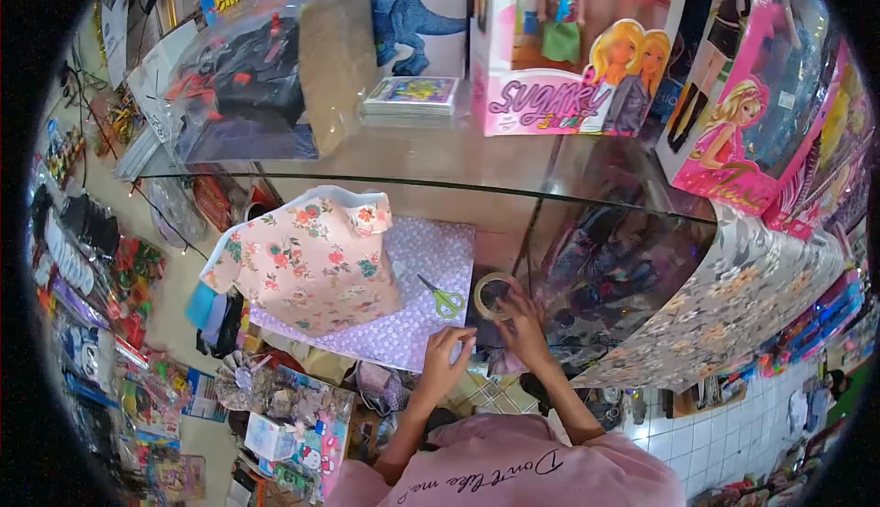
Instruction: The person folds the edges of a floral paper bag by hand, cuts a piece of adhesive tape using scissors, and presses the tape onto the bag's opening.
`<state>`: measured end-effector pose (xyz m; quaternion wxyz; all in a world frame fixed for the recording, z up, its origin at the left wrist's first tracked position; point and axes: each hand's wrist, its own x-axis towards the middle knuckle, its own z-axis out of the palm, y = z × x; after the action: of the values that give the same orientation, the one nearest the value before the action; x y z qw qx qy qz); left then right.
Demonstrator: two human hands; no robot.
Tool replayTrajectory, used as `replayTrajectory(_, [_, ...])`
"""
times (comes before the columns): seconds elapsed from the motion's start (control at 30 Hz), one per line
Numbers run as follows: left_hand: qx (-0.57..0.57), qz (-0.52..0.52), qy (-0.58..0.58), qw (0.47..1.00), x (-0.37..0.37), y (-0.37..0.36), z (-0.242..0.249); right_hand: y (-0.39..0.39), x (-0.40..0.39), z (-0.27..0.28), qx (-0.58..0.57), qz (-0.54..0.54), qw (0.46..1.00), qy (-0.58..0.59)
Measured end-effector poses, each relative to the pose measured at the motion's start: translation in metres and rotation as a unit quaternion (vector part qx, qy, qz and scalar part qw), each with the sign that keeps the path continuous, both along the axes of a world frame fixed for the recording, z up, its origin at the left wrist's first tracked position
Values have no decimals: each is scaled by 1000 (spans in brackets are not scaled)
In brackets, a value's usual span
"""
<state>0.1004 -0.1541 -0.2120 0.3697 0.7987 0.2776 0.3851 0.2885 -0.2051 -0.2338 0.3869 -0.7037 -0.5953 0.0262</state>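
My right hand (522, 325) has its fingers on a roll of tape (483, 298) and grips its near right side. To its left, my left hand (445, 357) is closed with thumb and fingertips together at the edge of a purple flowered sheet of paper (431, 255). Whatever is in that pinch is too small to make out. Scissors with green handles (448, 303) lie on the purple sheet, just beyond my left hand. A pink flowered sheet of paper (316, 264), raised and curled at its far edge, rests on the left part of the purple sheet.
Across the far side runs a glass shelf edge (412, 180), holding boxed dolls (550, 94), a stack of cards (410, 94) and a plastic-wrapped package (266, 94). Grey flowered paper (706, 296) hangs over the counter's right side. Packaged goods (293, 429) crowd the floor at left.
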Motion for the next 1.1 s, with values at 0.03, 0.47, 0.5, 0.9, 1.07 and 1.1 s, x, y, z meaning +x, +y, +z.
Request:
replayTrajectory(0.03, [-3, 9, 8, 1000, 3, -6, -2, 0, 7, -10, -7, 21, 1000, -14])
replayTrajectory(0.47, [-183, 109, -261, 942, 19, -37, 41, -29, -15, 55, 162, 176, 968, 79])
replayTrajectory(0.5, [-208, 89, -251, 941, 15, -39, 51, -31, -17, 58, 169, 191, 964, 77])
replayTrajectory(0.9, [-34, 125, -139, 982, -11, -68, 90, -41, -26, 96, 186, 253, 940, 132])
replayTrajectory(1.07, [59, 152, -82, 983, -14, -68, 92, -41, -28, 132, 211, 227, 928, 207])
replayTrajectory(1.1, [65, 157, -76, 983, -14, -68, 92, -39, -27, 138, 218, 234, 925, 206])
